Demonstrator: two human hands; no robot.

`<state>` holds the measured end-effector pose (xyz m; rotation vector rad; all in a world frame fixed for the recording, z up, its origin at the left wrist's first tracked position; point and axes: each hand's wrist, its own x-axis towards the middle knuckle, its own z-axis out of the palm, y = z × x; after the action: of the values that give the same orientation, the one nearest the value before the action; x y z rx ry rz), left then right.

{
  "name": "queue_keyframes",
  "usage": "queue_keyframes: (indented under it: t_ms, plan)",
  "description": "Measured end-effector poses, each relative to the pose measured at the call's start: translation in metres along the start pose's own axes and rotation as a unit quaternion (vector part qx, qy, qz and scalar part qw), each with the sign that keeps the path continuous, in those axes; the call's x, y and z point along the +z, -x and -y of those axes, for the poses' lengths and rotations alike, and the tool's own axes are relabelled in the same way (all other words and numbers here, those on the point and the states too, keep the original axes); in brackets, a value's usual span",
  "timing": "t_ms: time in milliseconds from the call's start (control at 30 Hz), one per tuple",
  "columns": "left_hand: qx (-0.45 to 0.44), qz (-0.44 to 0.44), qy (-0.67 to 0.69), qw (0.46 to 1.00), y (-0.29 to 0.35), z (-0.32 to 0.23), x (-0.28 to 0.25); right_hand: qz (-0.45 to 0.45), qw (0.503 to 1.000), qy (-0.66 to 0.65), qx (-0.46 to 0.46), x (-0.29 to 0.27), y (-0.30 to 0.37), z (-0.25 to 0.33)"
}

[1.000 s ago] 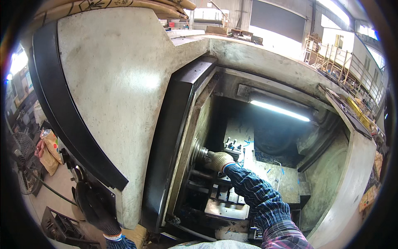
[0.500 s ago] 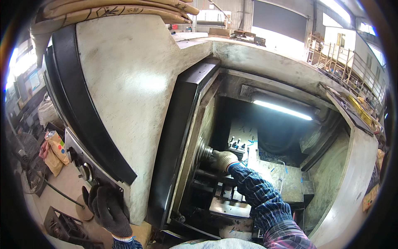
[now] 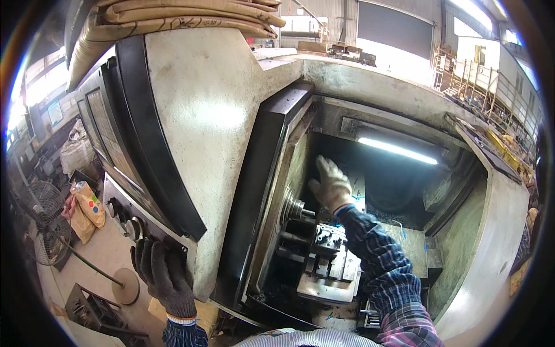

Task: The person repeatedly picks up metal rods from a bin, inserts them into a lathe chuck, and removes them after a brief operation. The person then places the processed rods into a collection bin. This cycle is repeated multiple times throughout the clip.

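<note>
My right hand (image 3: pixel 332 184), in a whitish work glove, is raised inside the machine's work bay with its fingers stretched out and nothing in them. Below and left of it a round metal spindle chuck (image 3: pixel 293 207) juts from the left wall, with a short bright rod (image 3: pixel 309 213) sticking out of it. A tool post (image 3: pixel 328 238) with several bolts stands on the metal carriage (image 3: pixel 329 288), under my right forearm. My left hand (image 3: pixel 165 274), in a dark glove, lies open against the lower edge of the control panel (image 3: pixel 159 236), just below a round knob (image 3: pixel 134 228).
A lit tube lamp (image 3: pixel 398 150) runs along the bay's back wall. The black-edged door (image 3: pixel 254 196) stands at the bay's left. Folded brown sacks (image 3: pixel 191 17) lie on top of the machine. On the left floor are a fan (image 3: pixel 47 217) and a black metal frame (image 3: pixel 95 312).
My right hand has left the chuck and risen up and away, its fingers now spread. The tool post appears nearer to me. The view has turned slightly left; my left hand stays at the panel.
</note>
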<state>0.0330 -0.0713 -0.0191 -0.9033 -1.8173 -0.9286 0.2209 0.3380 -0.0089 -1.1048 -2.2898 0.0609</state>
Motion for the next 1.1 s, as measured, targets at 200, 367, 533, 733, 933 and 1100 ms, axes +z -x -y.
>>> queue_keyframes:
  t_ms: [200, 367, 533, 733, 933, 1100]
  plan:
    - [-0.004, 0.004, 0.032, 0.999, 0.003, 0.000, 0.002, -0.257, 0.919, 0.057, -0.295, -0.087, -0.083, 0.047]
    - [0.021, 0.031, 0.005, 0.999, -0.001, 0.005, -0.004, -0.127, 0.949, 0.131, -0.256, -0.103, -0.124, 0.087]
    - [0.030, 0.008, 0.044, 0.999, -0.010, -0.007, -0.004, -0.036, 0.977, 0.175, -0.119, -0.118, -0.149, 0.091]
    - [0.033, 0.010, 0.020, 0.999, -0.008, -0.001, -0.006, -0.041, 0.981, 0.181, 0.058, -0.077, -0.172, 0.080]
    - [-0.015, 0.012, 0.092, 0.996, 0.002, 0.003, 0.003, -0.036, 0.965, 0.237, 0.103, -0.069, -0.105, -0.037]
    - [-0.024, 0.025, 0.102, 0.994, 0.006, 0.013, 0.005, 0.076, 0.973, 0.202, 0.087, -0.069, -0.006, -0.065]
